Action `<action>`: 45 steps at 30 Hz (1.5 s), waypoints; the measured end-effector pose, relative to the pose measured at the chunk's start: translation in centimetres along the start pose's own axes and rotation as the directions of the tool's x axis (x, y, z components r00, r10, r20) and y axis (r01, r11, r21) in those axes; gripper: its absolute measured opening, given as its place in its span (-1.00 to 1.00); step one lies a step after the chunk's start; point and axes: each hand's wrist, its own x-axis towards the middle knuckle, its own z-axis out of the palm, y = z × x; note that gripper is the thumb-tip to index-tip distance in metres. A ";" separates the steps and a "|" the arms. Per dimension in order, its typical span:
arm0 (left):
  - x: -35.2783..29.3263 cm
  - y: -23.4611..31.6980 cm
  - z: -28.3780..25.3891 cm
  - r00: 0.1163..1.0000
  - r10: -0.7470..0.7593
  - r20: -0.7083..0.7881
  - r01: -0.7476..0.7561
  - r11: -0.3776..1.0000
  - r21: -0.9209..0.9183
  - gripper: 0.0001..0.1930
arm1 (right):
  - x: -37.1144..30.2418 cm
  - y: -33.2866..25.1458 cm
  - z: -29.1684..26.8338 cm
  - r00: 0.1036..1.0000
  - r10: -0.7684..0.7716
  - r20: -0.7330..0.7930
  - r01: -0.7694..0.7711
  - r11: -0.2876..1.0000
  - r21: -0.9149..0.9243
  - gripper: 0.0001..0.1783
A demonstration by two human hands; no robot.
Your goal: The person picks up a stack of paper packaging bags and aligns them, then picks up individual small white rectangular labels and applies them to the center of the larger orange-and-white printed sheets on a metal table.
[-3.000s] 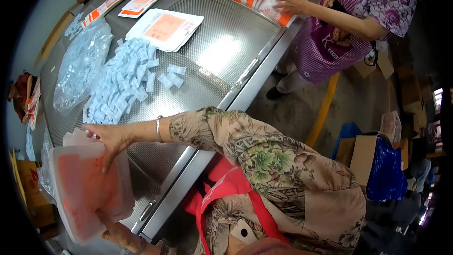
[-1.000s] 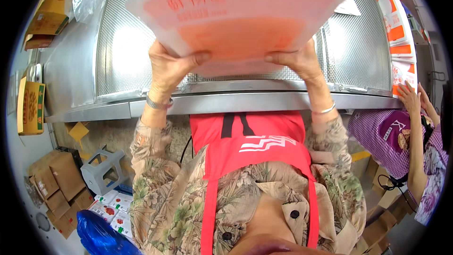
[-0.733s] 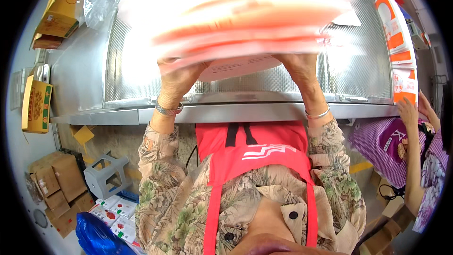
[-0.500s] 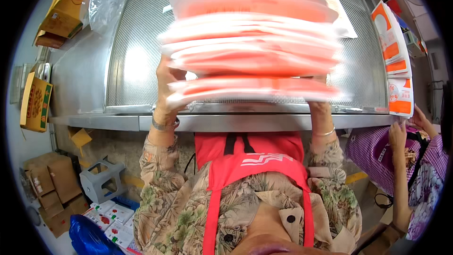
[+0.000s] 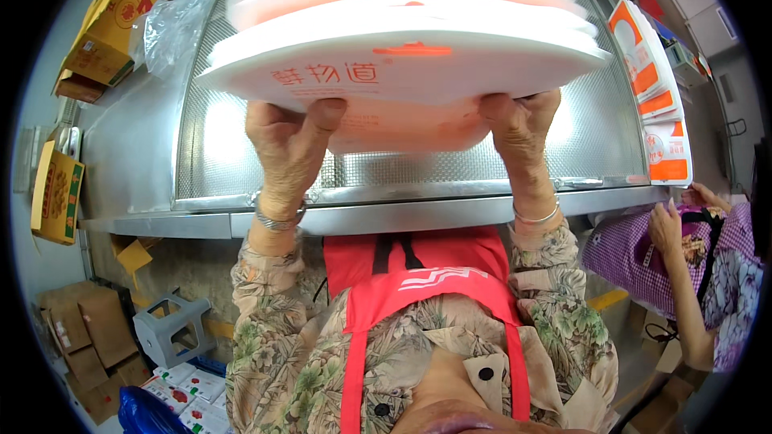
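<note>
A thick stack of flat white and orange packaging bags (image 5: 450,76) is held up over the metal mesh worktop (image 5: 205,173). Its front bag faces me, with orange print and an orange hanger slot near the top edge. My left hand (image 5: 291,141) grips the lower left side, thumb in front and fingers hidden behind. On the lower right, my right hand (image 5: 521,133) grips it the same way. Toward the far side the bags fan apart, and the top of the stack runs out of view.
More orange and white bags (image 5: 669,149) lie along the worktop's right edge. A co-worker's hands (image 5: 666,229) are just below them. Yellow cartons (image 5: 108,44) and crumpled clear plastic (image 5: 181,28) stand at the left. A grey stool (image 5: 173,325) is on the floor.
The stack was blurred by motion, its bags spread in layers reaching down over the worktop's near part. Now it stands farther up the view, front bag facing me, and both thumbs show.
</note>
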 end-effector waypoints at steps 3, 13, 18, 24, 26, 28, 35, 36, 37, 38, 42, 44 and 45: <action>-0.4 -1.2 -2.6 0.972 0.011 0.236 -0.051 0.985 0.163 -0.34 | -1.0 3.9 -3.7 0.922 -0.280 0.266 0.359 0.877 -0.319 -0.26; 0.2 -1.3 -0.2 0.969 -0.170 0.182 0.112 0.950 0.290 -0.01 | -1.3 2.5 -2.2 0.996 0.009 0.091 -0.024 0.985 0.169 0.10; 1.6 -1.3 0.6 0.968 -0.197 0.158 0.201 0.980 -0.010 -0.51 | 1.9 -0.1 -0.2 0.984 0.177 0.017 -0.173 0.932 0.318 -0.46; 2.1 1.4 0.6 0.958 -0.194 0.212 0.189 0.981 0.043 -0.26 | 1.7 -2.0 -1.8 0.989 0.142 0.030 -0.145 0.953 0.265 -0.33; 1.2 0.1 -0.2 0.957 -0.173 0.232 0.146 0.981 0.129 0.20 | 0.8 1.0 -2.0 1.000 -0.022 -0.004 0.022 0.950 0.311 -0.13; 0.0 -2.4 -1.4 0.940 -0.211 0.267 0.195 0.977 0.087 0.19 | -0.1 3.1 -3.2 0.995 -0.039 0.092 0.028 0.992 0.122 0.07; 0.1 -1.1 1.5 0.957 -0.206 0.205 0.178 0.973 0.146 -0.29 | -1.1 1.8 -5.8 0.993 0.067 0.100 -0.063 0.997 -0.048 0.02; 0.3 -0.9 3.0 0.973 -0.147 0.180 0.114 0.977 0.179 -0.38 | -1.3 2.5 -6.6 0.980 0.120 0.162 -0.133 0.988 0.072 0.01; 0.2 -1.4 0.9 0.953 -0.203 0.225 0.142 0.955 0.259 -0.42 | -0.9 1.8 -5.9 0.983 0.045 0.179 -0.062 0.994 0.086 -0.09; -0.1 -3.0 -0.5 0.916 -0.271 0.295 0.178 0.935 0.306 -0.46 | -1.0 3.1 -6.7 0.972 0.005 0.234 0.000 1.000 -0.023 -0.29; -1.3 -2.9 0.5 0.978 -0.209 0.020 0.196 0.944 0.267 -0.66 | -1.7 2.8 -4.1 0.977 0.147 0.153 -0.192 0.920 0.341 -0.66; -1.6 -2.4 2.8 0.987 -0.160 -0.016 0.161 0.978 0.134 -0.69 | -2.1 2.0 -4.7 0.995 0.069 0.074 -0.090 0.937 0.338 -0.66; -1.3 -2.0 2.7 0.984 -0.178 -0.023 0.179 0.974 0.136 -0.70 | -1.8 0.4 -5.0 0.988 0.110 0.109 -0.141 0.928 0.346 -0.66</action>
